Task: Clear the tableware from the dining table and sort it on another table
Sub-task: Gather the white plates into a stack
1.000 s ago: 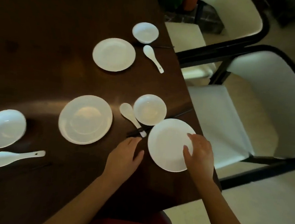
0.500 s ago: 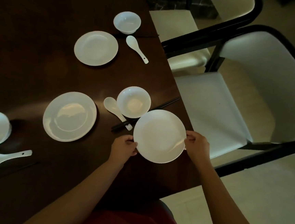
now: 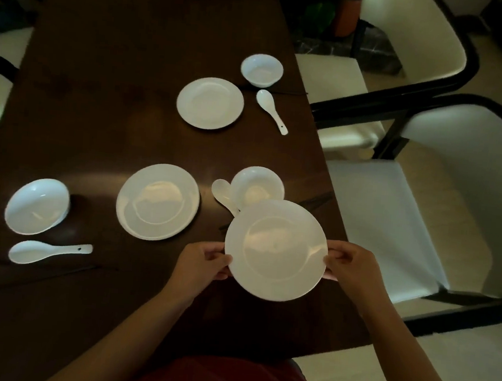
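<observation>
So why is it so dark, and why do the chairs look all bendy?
Head view: the room is dim, so the dark table nearly swallows the black chopsticks; soft glare shines on the held plate and the middle plate; the wide-angle lens curves the chair near the edge; the bowl behind the held plate looks slightly smeared.

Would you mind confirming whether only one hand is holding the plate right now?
No, the left hand and the right hand both grip opposite edges of the plate.
</observation>
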`<state>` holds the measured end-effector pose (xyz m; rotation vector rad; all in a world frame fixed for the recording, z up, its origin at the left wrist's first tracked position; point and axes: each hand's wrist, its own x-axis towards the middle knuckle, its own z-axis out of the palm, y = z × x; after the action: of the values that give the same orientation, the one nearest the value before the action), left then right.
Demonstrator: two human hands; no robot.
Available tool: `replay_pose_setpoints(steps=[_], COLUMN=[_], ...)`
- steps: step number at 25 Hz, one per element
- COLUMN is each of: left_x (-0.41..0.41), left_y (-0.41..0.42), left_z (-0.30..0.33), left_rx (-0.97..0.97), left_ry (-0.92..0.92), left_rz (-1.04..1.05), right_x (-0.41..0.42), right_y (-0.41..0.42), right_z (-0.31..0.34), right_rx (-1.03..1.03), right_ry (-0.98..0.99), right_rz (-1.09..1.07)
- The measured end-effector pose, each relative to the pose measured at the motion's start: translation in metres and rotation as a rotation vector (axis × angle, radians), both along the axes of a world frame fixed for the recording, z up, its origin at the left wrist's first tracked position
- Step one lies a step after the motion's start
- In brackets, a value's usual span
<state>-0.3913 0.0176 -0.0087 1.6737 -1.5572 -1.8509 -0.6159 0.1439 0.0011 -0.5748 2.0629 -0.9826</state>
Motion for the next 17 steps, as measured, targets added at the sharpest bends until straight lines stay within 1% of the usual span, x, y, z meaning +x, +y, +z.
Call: replay_pose_setpoints(steps=[4,7,9,12,17], left_x=[0.052,0.091,0.111,0.127,0.137], left_y=[-0.028,-0.064,-0.091,-0.124,-0.153], left_z=[0.007,0.004,0.0,-0.007,-0.024], left_rx=[-0.087,-0.144,-0.182,-0.229,-0.285], left_ry=[-0.042,-0.139,-0.222,-0.321,-0.498], left_rz=[0.151,0.258,0.289,0.272,0.106], right_x=[0.039,0.074,0.098,0.125,0.148], right_y=[-0.054,-0.111,-0.149,-0.192,-0.219], right_z=[0.006,-0.002,-0.011,-0.024,-0.043], right_rx=[-0.104,-0.081,-0.033,0.014,0.079], right_ry=[-0.118,-0.131,-0.116,-0.009,0.179], right_rz=[0.097,0.164,0.185,0.23,0.297])
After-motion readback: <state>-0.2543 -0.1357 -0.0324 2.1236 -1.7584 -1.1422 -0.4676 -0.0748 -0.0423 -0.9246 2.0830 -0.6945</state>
